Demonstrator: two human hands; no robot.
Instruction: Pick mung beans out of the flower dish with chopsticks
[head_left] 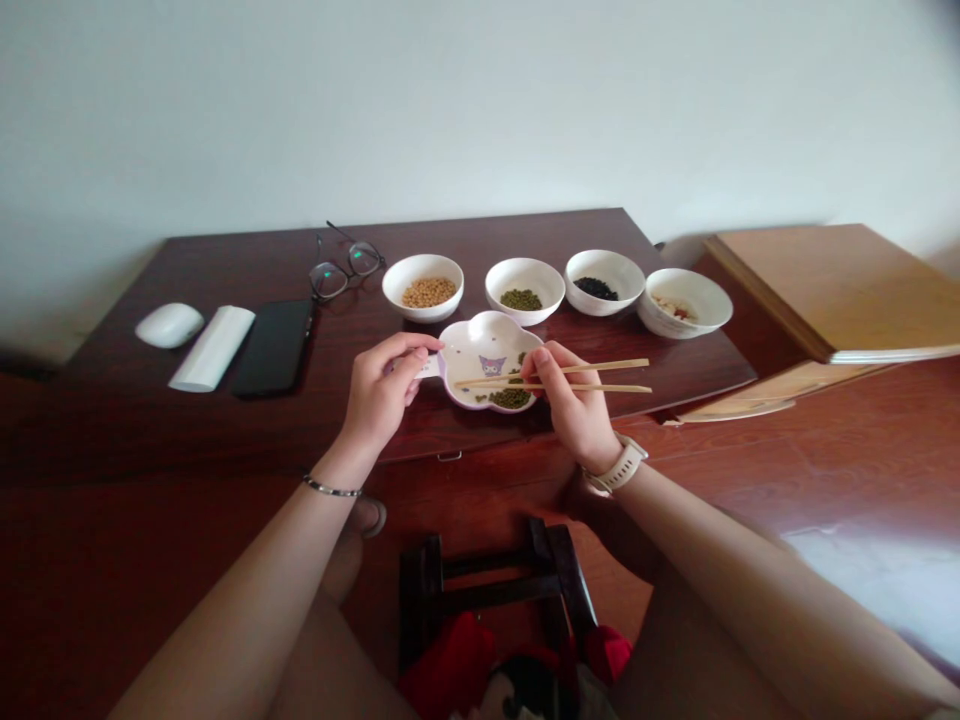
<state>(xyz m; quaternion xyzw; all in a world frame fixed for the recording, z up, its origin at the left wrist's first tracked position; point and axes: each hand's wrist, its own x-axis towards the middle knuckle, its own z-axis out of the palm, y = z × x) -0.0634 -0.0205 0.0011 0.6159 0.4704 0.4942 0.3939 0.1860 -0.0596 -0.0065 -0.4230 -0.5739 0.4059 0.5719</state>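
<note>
Left hand (pixel 382 385) curled around the handle of a flower-shaped ceramic dish (pixel 480 345), right hand (pixel 570 405) closed on wooden chopsticks (pixel 600 376), tips over the dish between both hands, green mung beans (pixel 510 398) in the dish just beside the right hand, white bowls (pixel 422 264) of beans beyond the hands

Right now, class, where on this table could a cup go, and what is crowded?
Bare wood shows in front of the phone, left of the left hand, and past the chopstick tips below the end bowl. Bowls and dish crowd the middle.
</note>
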